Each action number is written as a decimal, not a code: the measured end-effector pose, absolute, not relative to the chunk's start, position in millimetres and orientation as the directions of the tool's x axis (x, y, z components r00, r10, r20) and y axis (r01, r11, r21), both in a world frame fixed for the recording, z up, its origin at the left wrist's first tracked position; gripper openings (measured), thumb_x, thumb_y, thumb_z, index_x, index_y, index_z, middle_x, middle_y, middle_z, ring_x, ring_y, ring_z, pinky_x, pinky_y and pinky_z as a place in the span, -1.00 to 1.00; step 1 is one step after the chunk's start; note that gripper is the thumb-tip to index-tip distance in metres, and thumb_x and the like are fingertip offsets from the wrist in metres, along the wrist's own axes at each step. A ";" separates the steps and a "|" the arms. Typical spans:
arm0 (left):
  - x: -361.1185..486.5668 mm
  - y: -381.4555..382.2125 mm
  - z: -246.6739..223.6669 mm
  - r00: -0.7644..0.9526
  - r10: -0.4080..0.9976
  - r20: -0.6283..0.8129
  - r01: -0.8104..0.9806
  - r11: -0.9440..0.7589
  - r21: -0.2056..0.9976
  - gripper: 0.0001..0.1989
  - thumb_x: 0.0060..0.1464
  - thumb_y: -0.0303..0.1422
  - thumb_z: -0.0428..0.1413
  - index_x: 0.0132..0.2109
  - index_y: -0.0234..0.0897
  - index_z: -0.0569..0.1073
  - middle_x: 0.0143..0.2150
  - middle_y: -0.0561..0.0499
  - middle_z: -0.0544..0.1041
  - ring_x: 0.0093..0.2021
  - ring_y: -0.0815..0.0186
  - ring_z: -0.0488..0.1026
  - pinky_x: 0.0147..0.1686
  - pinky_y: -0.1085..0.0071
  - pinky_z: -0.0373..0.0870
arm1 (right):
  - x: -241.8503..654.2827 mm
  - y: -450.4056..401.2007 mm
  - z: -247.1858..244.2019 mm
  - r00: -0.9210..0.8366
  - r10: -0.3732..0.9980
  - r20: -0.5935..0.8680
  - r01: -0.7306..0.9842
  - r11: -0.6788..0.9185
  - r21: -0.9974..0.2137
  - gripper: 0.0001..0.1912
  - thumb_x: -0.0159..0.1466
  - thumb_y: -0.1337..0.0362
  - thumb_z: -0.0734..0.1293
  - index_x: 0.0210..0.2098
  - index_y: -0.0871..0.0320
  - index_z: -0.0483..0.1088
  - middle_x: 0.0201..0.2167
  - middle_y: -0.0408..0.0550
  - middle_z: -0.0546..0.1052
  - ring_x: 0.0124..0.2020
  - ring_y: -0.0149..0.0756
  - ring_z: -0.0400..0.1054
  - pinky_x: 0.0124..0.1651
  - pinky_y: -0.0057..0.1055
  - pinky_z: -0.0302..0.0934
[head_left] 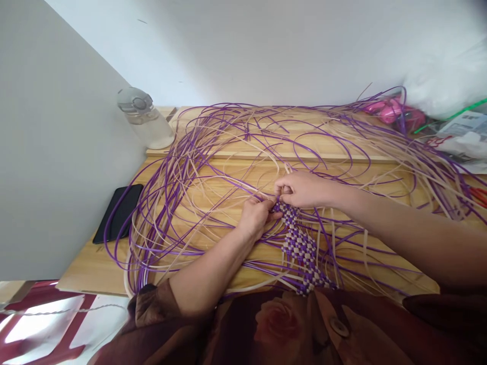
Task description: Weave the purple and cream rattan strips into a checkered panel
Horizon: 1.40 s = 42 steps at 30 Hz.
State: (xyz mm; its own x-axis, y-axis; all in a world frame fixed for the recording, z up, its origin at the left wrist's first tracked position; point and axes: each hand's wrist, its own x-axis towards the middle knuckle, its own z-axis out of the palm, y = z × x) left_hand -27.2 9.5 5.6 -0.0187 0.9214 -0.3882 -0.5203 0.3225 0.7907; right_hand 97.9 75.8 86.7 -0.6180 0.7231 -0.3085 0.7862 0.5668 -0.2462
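Purple weave [300,246] runs toward the shirt [281,327] from both hands [254,215] [300,188] pinching its far end.

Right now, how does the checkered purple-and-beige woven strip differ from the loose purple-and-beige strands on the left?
The woven strip is compact and blocky; the loose strands are thin and curving. The woven strip meets the left hand; the loose strands arc farther left. Both are purple and beige.

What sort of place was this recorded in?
Probably a small craft workspace, perhaps at home: a wooden table by a pale wall holds a purple-and-beige woven piece among many loose strands.
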 end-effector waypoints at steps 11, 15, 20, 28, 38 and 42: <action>-29.4 9.9 5.7 -0.005 0.912 -0.410 -0.497 0.353 0.793 -0.83 -0.15 -0.45 0.28 -0.49 -0.35 0.41 -0.51 0.10 0.32 -0.53 0.48 0.30 -0.50 0.46 0.50 | 101.8 73.6 80.2 -0.524 0.784 -0.333 0.840 0.410 -0.355 -0.86 0.04 0.35 0.35 -0.39 0.16 0.53 -0.49 -0.17 0.55 -0.50 -0.44 0.34 -0.45 -0.53 0.08; -33.3 8.4 7.1 0.061 0.925 -0.376 -0.525 0.350 0.776 -0.74 -0.19 -0.39 0.35 -0.44 -0.35 0.39 -0.48 0.11 0.36 -0.50 0.48 0.35 -0.48 0.46 0.52 | 101.0 69.1 82.8 -0.486 0.812 -0.322 0.860 0.379 -0.343 -0.87 0.03 0.34 0.34 -0.42 0.16 0.52 -0.52 -0.18 0.54 -0.52 -0.44 0.32 -0.48 -0.52 0.05; -33.7 10.5 3.0 0.125 0.918 -0.375 -0.509 0.384 0.770 -0.74 -0.24 -0.47 0.38 -0.42 -0.39 0.44 -0.45 0.05 0.45 -0.44 0.45 0.44 -0.44 0.53 0.50 | 101.2 67.6 84.0 -0.422 0.828 -0.369 0.891 0.305 -0.336 -0.88 0.03 0.33 0.31 -0.46 0.18 0.50 -0.58 -0.20 0.50 -0.55 -0.43 0.29 -0.52 -0.50 0.01; -29.8 9.4 3.4 0.056 0.923 -0.381 -0.451 0.364 0.815 -0.79 -0.15 -0.50 0.33 -0.42 -0.36 0.41 -0.47 0.07 0.44 -0.50 0.45 0.40 -0.55 0.52 0.48 | 124.5 44.0 66.5 -0.592 0.801 0.089 0.739 0.584 -0.335 -0.84 0.20 0.26 0.29 -0.30 0.13 0.51 -0.35 -0.07 0.56 -0.26 -0.27 0.36 -0.19 -0.35 0.13; -35.1 12.5 7.0 0.110 0.901 -0.420 -0.437 0.423 0.794 -0.81 -0.16 -0.52 0.30 -0.37 -0.38 0.43 -0.43 0.02 0.48 -0.49 0.40 0.45 -0.56 0.50 0.48 | 131.1 7.0 41.2 -0.719 0.534 0.444 0.627 0.775 0.081 -0.85 0.33 0.30 0.26 -0.22 0.08 0.49 -0.29 -0.07 0.54 -0.12 -0.20 0.27 -0.07 -0.20 -0.01; -33.5 12.2 4.6 0.088 0.897 -0.432 -0.452 0.423 0.786 -0.77 -0.22 -0.56 0.29 -0.40 -0.35 0.39 -0.50 0.06 0.47 -0.49 0.35 0.46 -0.54 0.44 0.49 | 129.2 17.1 41.5 -0.823 0.450 0.348 0.514 0.850 0.115 -0.83 0.36 0.31 0.22 -0.21 0.14 0.46 -0.29 -0.03 0.50 -0.14 -0.21 0.23 -0.08 -0.22 0.02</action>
